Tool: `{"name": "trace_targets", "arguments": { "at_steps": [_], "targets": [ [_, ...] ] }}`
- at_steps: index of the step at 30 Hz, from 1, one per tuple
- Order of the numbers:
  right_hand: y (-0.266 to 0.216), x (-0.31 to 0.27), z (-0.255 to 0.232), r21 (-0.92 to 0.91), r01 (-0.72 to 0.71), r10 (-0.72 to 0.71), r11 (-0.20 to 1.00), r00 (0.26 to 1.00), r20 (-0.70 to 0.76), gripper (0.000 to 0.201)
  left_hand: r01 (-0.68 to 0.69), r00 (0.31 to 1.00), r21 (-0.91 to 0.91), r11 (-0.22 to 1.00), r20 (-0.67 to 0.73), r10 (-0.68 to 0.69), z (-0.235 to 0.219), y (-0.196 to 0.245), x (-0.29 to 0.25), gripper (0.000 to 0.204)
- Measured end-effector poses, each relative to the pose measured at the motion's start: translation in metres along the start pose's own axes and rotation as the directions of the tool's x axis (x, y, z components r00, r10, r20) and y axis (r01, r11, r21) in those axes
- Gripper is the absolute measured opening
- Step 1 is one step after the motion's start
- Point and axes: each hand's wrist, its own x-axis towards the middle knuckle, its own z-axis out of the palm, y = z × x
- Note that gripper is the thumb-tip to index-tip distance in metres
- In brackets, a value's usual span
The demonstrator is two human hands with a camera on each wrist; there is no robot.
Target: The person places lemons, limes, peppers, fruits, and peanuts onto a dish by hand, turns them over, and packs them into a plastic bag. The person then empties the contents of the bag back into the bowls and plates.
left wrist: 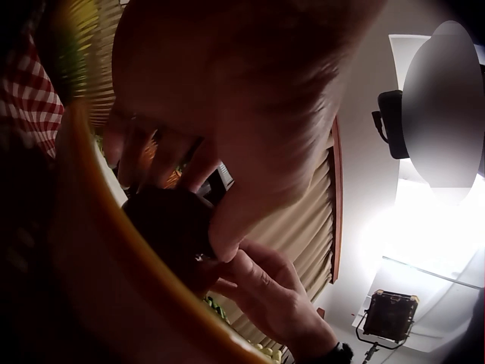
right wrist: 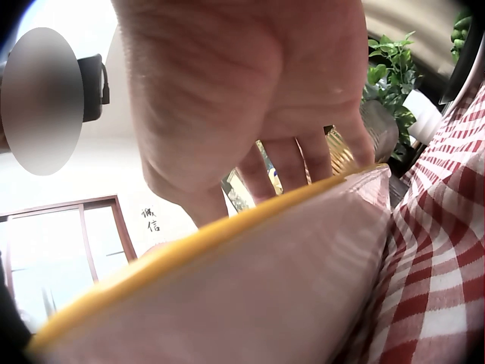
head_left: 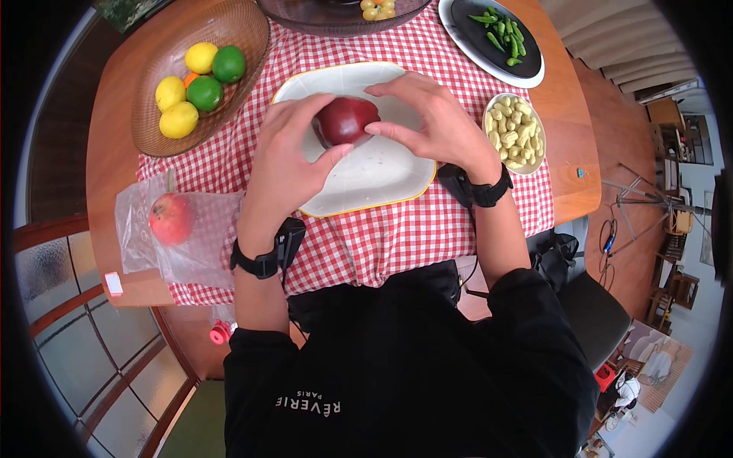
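Observation:
A dark red apple [head_left: 347, 120] sits over a white dish with a yellow rim [head_left: 369, 211], near its middle. My left hand [head_left: 284, 153] grips it from the left, index fingertip at its upper edge and thumb along its near side. From the right, my right hand [head_left: 437, 122] reaches in with its thumb tip at the apple's side. Its index finger stretches just beyond the far edge, spread from the thumb. In the left wrist view the apple [left wrist: 170, 227] is a dark shape under the fingers. The dish wall [right wrist: 250, 280] hides the apple in the right wrist view.
A pomegranate [head_left: 171, 219] lies in a clear plastic bag left. A basket [head_left: 248, 38] holds lemons and green fruit. At right are a bowl of peanuts [head_left: 513, 133] and green peppers [head_left: 504, 34] on a black plate. A checkered cloth [head_left: 366, 244] covers the table.

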Motion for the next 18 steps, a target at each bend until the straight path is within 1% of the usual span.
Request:
{"name": "trace_targets", "arguments": {
  "at_steps": [1,2,3,4,5,6,8,9,11,12,13,14,15,17,18],
  "targets": [
    [-0.0001,-0.0001,0.0008,0.000,0.001,-0.001,1.000,1.000,0.001,0.047,-0.115,0.993,-0.004,0.993,0.006,0.115,0.0006,0.0002,0.0023,0.067],
    [-0.0002,-0.0005,0.0017,-0.012,0.002,-0.002,1.000,1.000,0.018,0.052,-0.228,0.974,-0.009,0.974,0.011,0.228,0.0014,0.0007,0.0036,0.068],
    [-0.0004,-0.0007,0.0022,-0.024,0.005,-0.004,1.000,0.999,0.035,0.058,-0.227,0.974,-0.010,0.974,0.011,0.227,0.0017,0.0016,0.0036,0.068],
    [-0.0009,-0.0005,0.0020,-0.023,0.005,-0.004,1.000,0.999,0.036,0.058,-0.233,0.972,-0.054,0.971,0.028,0.235,0.0018,0.0027,0.0034,0.069],
    [-0.0016,-0.0001,0.0015,-0.007,0.027,-0.027,1.000,0.998,0.050,0.060,-0.239,0.969,-0.099,0.966,0.044,0.244,0.0020,0.0040,0.0031,0.070],
    [-0.0020,0.0000,0.0012,0.010,0.050,-0.050,0.999,0.997,0.064,0.063,-0.239,0.969,-0.099,0.966,0.044,0.244,0.0025,0.0058,0.0023,0.070],
    [-0.0013,-0.0007,0.0028,0.020,0.062,-0.063,0.998,0.997,0.052,0.063,-0.113,0.994,-0.121,0.986,-0.024,0.111,0.0032,0.0088,0.0010,0.071],
    [-0.0009,-0.0011,0.0035,0.030,0.074,-0.075,0.997,0.996,0.039,0.063,-0.112,0.994,-0.121,0.986,-0.023,0.110,0.0036,0.0077,0.0005,0.071],
    [-0.0016,-0.0001,0.0016,0.018,0.074,-0.075,0.997,0.996,0.038,0.063,0.026,1.000,-0.034,0.999,0.008,-0.026,0.0040,0.0050,-0.0012,0.072],
    [-0.0014,0.0006,0.0006,0.005,0.076,-0.076,0.997,0.996,0.037,0.063,0.027,1.000,-0.033,0.999,0.007,-0.027,0.0025,0.0061,-0.0013,0.072],
    [0.0005,0.0004,0.0010,0.005,0.076,-0.077,0.997,0.996,0.038,0.063,-0.008,0.999,-0.010,1.000,0.034,0.008,0.0000,0.0082,-0.0013,0.073],
    [0.0032,-0.0005,0.0018,0.029,0.046,-0.047,0.999,0.998,0.041,0.062,-0.044,0.997,0.011,0.999,0.062,0.043,-0.0012,0.0095,-0.0014,0.074],
    [0.0046,-0.0013,0.0021,0.052,0.014,-0.017,0.999,0.999,0.045,0.062,-0.044,0.997,0.010,0.999,0.062,0.043,-0.0004,0.0081,-0.0007,0.074],
    [0.0028,-0.0009,0.0011,0.033,0.003,-0.005,0.999,0.998,0.056,0.062,-0.180,0.982,0.036,0.983,0.065,0.178,0.0010,0.0035,0.0010,0.073],
    [0.0017,-0.0007,0.0011,0.015,-0.007,0.006,1.000,0.998,0.067,0.062,-0.179,0.982,0.036,0.983,0.065,0.177,0.0011,0.0051,0.0010,0.073]
  ]
}}
